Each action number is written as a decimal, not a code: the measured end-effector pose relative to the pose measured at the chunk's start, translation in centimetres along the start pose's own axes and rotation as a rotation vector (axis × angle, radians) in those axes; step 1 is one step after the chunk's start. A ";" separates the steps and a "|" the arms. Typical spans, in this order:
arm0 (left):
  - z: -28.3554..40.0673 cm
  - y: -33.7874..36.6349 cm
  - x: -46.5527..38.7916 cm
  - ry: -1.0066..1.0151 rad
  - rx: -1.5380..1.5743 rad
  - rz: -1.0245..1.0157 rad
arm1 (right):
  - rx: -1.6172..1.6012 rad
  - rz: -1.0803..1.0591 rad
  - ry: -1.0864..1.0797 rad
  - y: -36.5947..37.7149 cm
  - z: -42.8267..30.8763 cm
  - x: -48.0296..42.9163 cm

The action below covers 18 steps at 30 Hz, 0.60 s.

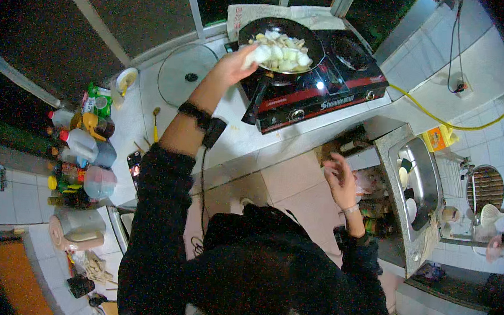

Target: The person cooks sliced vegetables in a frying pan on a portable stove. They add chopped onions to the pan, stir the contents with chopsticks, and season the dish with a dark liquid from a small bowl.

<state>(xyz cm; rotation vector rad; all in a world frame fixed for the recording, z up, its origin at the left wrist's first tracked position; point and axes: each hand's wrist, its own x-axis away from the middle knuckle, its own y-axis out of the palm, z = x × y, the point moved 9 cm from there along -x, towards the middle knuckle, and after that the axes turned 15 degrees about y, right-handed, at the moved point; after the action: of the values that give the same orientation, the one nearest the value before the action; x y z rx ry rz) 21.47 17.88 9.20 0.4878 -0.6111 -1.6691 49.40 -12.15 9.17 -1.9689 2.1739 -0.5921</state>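
Observation:
A dark frying pan point(316, 51) stands on the left burner of a black two-burner gas stove point(282, 109), its handle towards me. Pale sliced food point(282, 53) fills much of the pan. My left hand point(237, 65) is at the pan's left rim, its fingers closed on a whitish piece or bundle point(257, 56) that meets the food; what exactly it is cannot be told. A black band with a device is strapped to my left forearm. My right hand point(341, 182) hangs over the floor between stove and sink, fingers loosely bent and apart, holding nothing.
A glass lid point(182, 87) lies left of the stove. Bottles, jugs and a bowl point(127, 79) crowd the counter at the left, near a phone point(134, 164) and a yellow-handled utensil point(156, 125). Dishes lie in a steel sink point(422, 188) at the right. A yellow gas hose point(450, 124) runs from the stove.

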 end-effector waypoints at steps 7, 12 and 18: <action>0.6 0.0 -0.1 -0.083 -0.066 0.172 | -0.044 0.103 0.173 -1.6 3.5 6.7; 7.6 -7.7 23.1 0.267 -0.175 -0.297 | 0.214 -0.257 0.031 15.5 0.7 10.3; 11.4 -29.5 70.0 0.151 -0.564 0.171 | 0.512 -0.891 -0.301 46.6 -4.5 29.5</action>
<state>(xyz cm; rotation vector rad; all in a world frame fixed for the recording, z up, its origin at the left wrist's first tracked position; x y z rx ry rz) -20.74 -45.67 0.28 0.1429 -0.0538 -1.5385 0.99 -37.39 -0.17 -2.4090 0.7800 -0.7758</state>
